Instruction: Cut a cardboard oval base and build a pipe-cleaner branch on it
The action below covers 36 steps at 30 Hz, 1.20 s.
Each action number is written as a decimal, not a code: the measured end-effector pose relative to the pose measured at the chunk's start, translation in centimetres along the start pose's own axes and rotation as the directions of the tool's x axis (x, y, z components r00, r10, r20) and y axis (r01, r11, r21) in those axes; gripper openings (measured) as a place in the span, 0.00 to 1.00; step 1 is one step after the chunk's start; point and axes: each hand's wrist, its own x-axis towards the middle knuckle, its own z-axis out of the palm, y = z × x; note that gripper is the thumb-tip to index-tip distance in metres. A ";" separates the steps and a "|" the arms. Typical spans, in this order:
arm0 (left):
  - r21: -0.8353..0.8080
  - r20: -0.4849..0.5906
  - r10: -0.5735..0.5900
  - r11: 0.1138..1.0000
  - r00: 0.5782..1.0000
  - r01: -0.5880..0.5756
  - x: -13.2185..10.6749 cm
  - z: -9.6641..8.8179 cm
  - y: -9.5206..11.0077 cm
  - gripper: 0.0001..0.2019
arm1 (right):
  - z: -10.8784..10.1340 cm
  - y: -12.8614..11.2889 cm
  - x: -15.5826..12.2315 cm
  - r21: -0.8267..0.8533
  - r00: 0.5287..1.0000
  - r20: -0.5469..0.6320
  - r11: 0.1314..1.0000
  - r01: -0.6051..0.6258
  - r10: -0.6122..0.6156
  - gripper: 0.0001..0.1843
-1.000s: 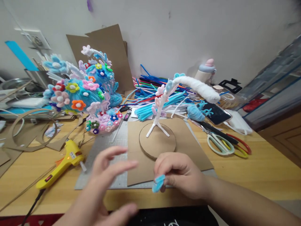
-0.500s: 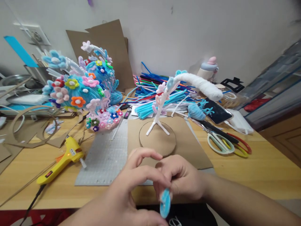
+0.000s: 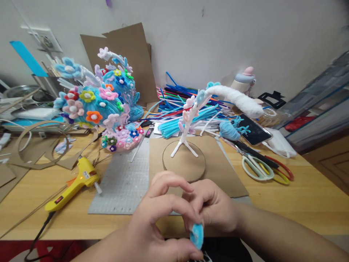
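The wooden surface point(image 3: 302, 203) carried a cardboard sheet point(image 3: 226, 167), and on that lay the cardboard disc point(image 3: 185, 167), with a white stem point(image 3: 188, 127) standing on it. Both hands met on the wearer's side of the disc. The left hand point(image 3: 160, 214) reached in from the lower left, back of the hand up, index finger arched over and thumb stretched out below, the two tips pinching the blue fuzzy piece point(image 3: 197, 237) from above and below. The right hand point(image 3: 214, 207) came from the right, fingers curled under, its thumb and forefinger pressed together on the piece's upper end.

A second earlier the left hand had been spread wide and well apart, while the right held the piece alone; half a second earlier the piece had looked longer and more slanted.

Now a short, rounded oval, the piece sat nearer the wearer than the disc, its long axis close to upright in view, its free end pointing down, toward the left thumb.
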 end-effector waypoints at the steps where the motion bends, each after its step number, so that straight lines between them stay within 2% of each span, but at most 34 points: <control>1: 0.006 -0.008 0.014 1.000 1.000 -0.014 0.0 0.1 0.0 0.11 | 0.0 0.0 -0.1 -0.005 1.000 -0.002 1.000 0.006 -0.006 0.15; 6: 0.003 -0.039 0.078 0.997 0.996 -0.078 0.0 0.3 -0.6 0.10 | -0.2 0.0 -0.4 -0.024 0.999 -0.018 0.999 0.032 -0.032 0.10; 12: -0.014 -0.031 0.145 0.989 0.989 -0.145 -0.1 0.2 -0.9 0.10 | -0.2 -0.6 -0.1 -0.070 0.994 0.036 0.992 0.103 -0.100 0.07; 16: -0.032 0.010 0.126 0.992 0.992 -0.125 -0.2 -0.1 -0.7 0.09 | -0.2 -1.2 0.1 -0.157 0.990 0.071 0.979 0.131 -0.121 0.07; 19: -0.067 0.056 0.097 0.993 0.994 -0.093 -0.5 -0.2 -0.8 0.08 | -0.2 -1.6 0.0 -0.248 0.981 0.105 0.951 0.183 -0.161 0.04; 22: -0.098 0.031 0.056 0.994 0.998 -0.053 -0.9 -0.1 -1.1 0.13 | -0.2 -2.1 -0.3 -0.367 0.963 0.138 0.891 0.266 -0.230 0.03; 24: -0.112 -0.027 0.025 0.993 0.999 -0.027 -1.1 0.0 -1.3 0.15 | -0.3 -2.3 -0.4 -0.458 0.946 0.186 0.829 0.322 -0.265 0.05; 27: -0.045 -0.101 0.056 0.997 0.993 -0.061 -1.2 0.2 -1.4 0.09 | -0.3 -2.4 -0.7 -0.586 0.915 0.230 0.703 0.403 -0.332 0.07; 29: 0.057 -0.118 0.130 0.991 0.984 -0.124 -1.3 0.2 -1.5 0.05 | -0.4 -2.4 -0.8 -0.665 0.871 0.245 0.580 0.470 -0.426 0.08; 31: 0.109 -0.134 0.183 0.980 0.974 -0.169 -1.3 0.3 -1.7 0.04 | -0.4 -2.6 -1.0 -0.744 0.820 0.303 0.416 0.522 -0.486 0.10; 34: -0.022 -0.170 0.122 0.992 0.978 -0.127 -1.4 0.7 -2.1 0.08 | -0.5 -3.4 -1.1 -0.808 0.762 0.443 0.157 0.567 -0.473 0.08; 36: -0.147 -0.157 0.070 0.985 0.985 -0.093 -1.4 0.9 -2.2 0.08 | -0.6 -3.8 -1.1 -0.815 0.740 0.491 0.058 0.577 -0.459 0.06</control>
